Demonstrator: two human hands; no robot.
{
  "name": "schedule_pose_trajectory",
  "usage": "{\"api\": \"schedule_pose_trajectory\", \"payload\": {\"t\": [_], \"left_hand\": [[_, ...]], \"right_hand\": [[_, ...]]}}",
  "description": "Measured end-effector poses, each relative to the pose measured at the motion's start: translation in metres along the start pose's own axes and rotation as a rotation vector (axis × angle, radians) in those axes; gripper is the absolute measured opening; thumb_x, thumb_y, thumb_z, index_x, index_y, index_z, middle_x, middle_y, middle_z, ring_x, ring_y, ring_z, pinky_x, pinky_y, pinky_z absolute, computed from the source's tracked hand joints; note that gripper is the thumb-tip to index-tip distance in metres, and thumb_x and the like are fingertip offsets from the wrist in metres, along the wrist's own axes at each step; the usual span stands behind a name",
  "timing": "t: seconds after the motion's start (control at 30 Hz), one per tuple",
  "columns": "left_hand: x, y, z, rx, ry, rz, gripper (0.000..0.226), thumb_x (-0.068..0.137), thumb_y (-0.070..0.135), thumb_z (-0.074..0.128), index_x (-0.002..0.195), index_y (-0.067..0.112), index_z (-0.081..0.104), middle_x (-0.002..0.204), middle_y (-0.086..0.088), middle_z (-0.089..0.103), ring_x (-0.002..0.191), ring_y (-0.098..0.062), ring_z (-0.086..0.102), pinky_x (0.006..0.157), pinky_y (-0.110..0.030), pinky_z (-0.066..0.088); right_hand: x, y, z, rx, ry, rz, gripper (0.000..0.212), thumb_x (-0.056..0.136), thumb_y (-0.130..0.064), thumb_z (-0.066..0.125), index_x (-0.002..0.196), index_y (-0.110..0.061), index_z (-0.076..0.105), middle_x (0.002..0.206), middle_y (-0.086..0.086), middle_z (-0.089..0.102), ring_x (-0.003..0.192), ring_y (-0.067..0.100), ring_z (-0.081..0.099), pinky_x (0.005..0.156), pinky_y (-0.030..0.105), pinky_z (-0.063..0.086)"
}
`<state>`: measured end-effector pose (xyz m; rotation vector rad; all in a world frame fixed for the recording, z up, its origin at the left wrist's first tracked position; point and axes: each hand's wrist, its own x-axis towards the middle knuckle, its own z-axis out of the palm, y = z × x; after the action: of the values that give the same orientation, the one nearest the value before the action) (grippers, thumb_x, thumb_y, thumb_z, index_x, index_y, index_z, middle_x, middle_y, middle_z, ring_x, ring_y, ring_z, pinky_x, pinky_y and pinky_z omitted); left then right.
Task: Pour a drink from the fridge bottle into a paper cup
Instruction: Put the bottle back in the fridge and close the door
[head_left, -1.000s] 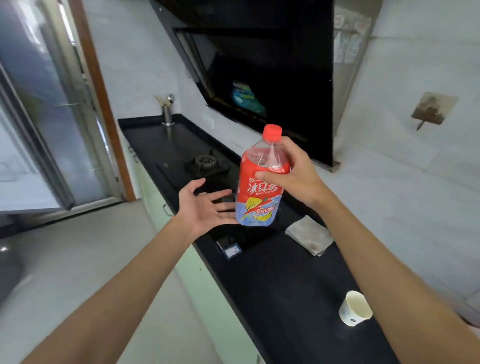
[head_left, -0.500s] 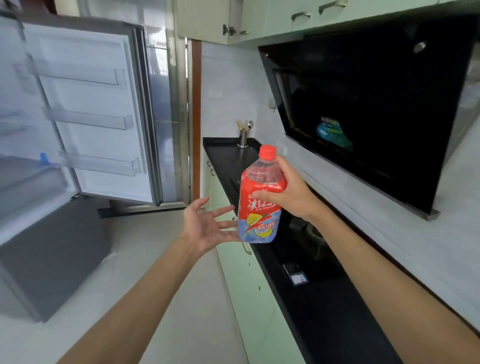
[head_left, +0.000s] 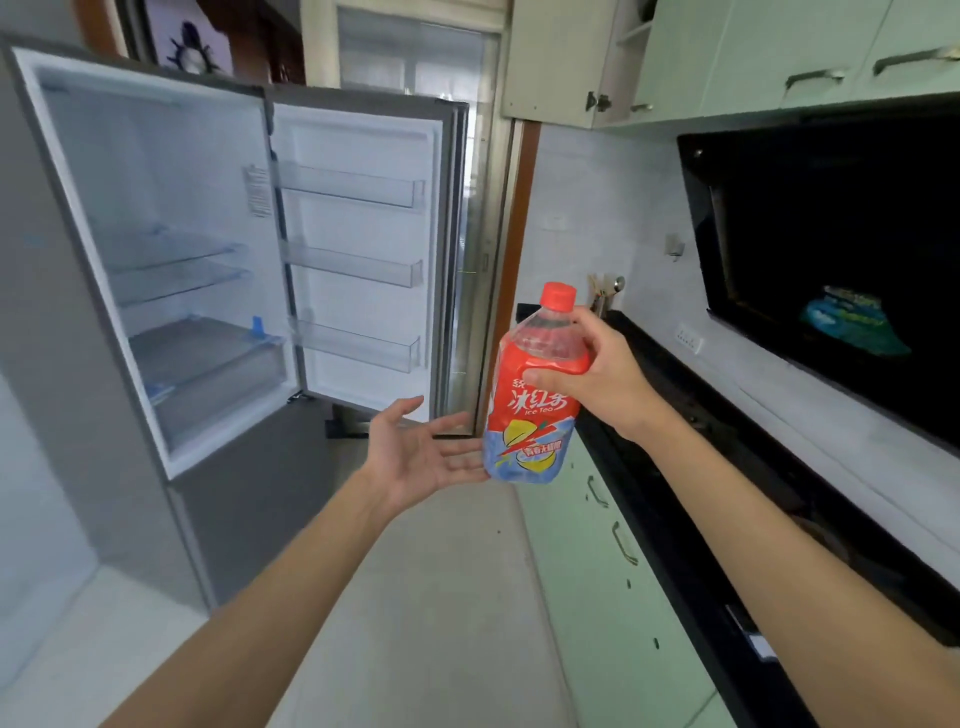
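Observation:
An ice tea bottle (head_left: 530, 415) with a red cap and a red, blue and yellow label is upright in the air, in the middle of the head view. My right hand (head_left: 592, 374) grips it around the shoulder, just below the cap. My left hand (head_left: 421, 452) is open, palm up, with its fingertips at the bottle's lower left edge. The fridge (head_left: 156, 270) stands at the left with its door (head_left: 358, 260) swung wide; its shelves look bare. No paper cup is in view.
A black countertop (head_left: 675, 499) runs along the right over pale green cabinets (head_left: 613, 582), with a black range hood (head_left: 831, 249) above it. A utensil holder (head_left: 605, 299) stands at the counter's far end. Light floor lies between the fridge and the cabinets.
The view has swung left from the counter and the cup to the open fridge. The bottle stays in my right hand, and my left hand stays open beside it.

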<state>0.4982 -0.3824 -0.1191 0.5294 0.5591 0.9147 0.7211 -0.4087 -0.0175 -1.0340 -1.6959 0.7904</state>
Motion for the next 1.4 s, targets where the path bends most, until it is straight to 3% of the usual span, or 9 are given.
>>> {"api": "schedule_pose_trajectory", "payload": {"t": [0.27,0.4,0.53,0.63,0.83,0.97,1.27,1.4], "left_hand": [[-0.042,0.070,-0.070,-0.065,0.112,0.133,0.073,0.083,0.043,0.052,0.138,-0.006,0.047,0.135,-0.040,0.051,0.122,-0.059,0.052,0.108,-0.072,0.030],[-0.062,0.096,-0.094,-0.157,0.167,0.225,0.068,0.090,0.042,0.045,0.138,-0.007,0.046,0.138,-0.043,0.045,0.126,-0.060,0.046,0.110,-0.071,0.030],[-0.072,0.122,-0.112,-0.198,0.212,0.290,0.068,0.089,0.041,0.046,0.138,-0.007,0.046,0.136,-0.043,0.047,0.124,-0.059,0.048,0.101,-0.072,0.037],[-0.071,0.142,-0.122,-0.192,0.268,0.322,0.065,0.091,0.041,0.044,0.136,-0.006,0.046,0.133,-0.041,0.051,0.122,-0.058,0.050,0.095,-0.072,0.040],[-0.047,0.189,-0.145,-0.163,0.339,0.377,0.067,0.091,0.043,0.043,0.139,-0.005,0.044,0.129,-0.039,0.054,0.119,-0.057,0.052,0.098,-0.071,0.039],[-0.018,0.222,-0.157,-0.139,0.356,0.405,0.067,0.090,0.044,0.045,0.137,-0.004,0.047,0.128,-0.037,0.055,0.115,-0.056,0.056,0.089,-0.068,0.045],[0.053,0.281,-0.176,-0.084,0.389,0.441,0.076,0.081,0.047,0.051,0.140,-0.001,0.046,0.134,-0.035,0.054,0.120,-0.053,0.055,0.094,-0.064,0.048],[0.070,0.301,-0.188,-0.082,0.400,0.446,0.071,0.087,0.047,0.046,0.139,-0.001,0.047,0.135,-0.036,0.052,0.121,-0.054,0.053,0.094,-0.064,0.047]], "right_hand": [[0.068,-0.011,0.100,0.026,-0.139,-0.056,0.067,0.067,-0.028,0.088,0.124,-0.022,0.054,0.117,0.000,0.069,0.102,0.019,0.071,0.086,0.046,0.059],[0.100,-0.017,0.142,0.061,-0.208,-0.100,0.064,0.073,-0.019,0.086,0.127,-0.024,0.052,0.115,-0.002,0.069,0.101,0.016,0.071,0.083,0.038,0.060],[0.132,-0.019,0.179,0.115,-0.284,-0.125,0.061,0.074,-0.013,0.085,0.124,-0.026,0.053,0.113,-0.002,0.070,0.100,0.015,0.071,0.079,0.032,0.060],[0.161,-0.015,0.202,0.133,-0.331,-0.147,0.061,0.072,-0.013,0.086,0.122,-0.029,0.055,0.112,-0.001,0.070,0.100,0.017,0.071,0.080,0.035,0.061],[0.227,-0.001,0.234,0.168,-0.379,-0.186,0.060,0.071,-0.020,0.087,0.121,-0.031,0.056,0.112,-0.003,0.070,0.096,0.014,0.071,0.074,0.029,0.060],[0.279,0.010,0.242,0.182,-0.417,-0.212,0.059,0.070,-0.021,0.087,0.118,-0.034,0.057,0.112,-0.004,0.071,0.097,0.016,0.071,0.077,0.034,0.061],[0.379,0.043,0.250,0.197,-0.476,-0.239,0.061,0.070,-0.029,0.087,0.123,-0.032,0.056,0.115,-0.007,0.069,0.100,0.018,0.070,0.077,0.036,0.062],[0.409,0.055,0.259,0.232,-0.505,-0.238,0.060,0.068,-0.028,0.086,0.121,-0.032,0.057,0.112,-0.008,0.069,0.100,0.015,0.070,0.070,0.027,0.060]]}}
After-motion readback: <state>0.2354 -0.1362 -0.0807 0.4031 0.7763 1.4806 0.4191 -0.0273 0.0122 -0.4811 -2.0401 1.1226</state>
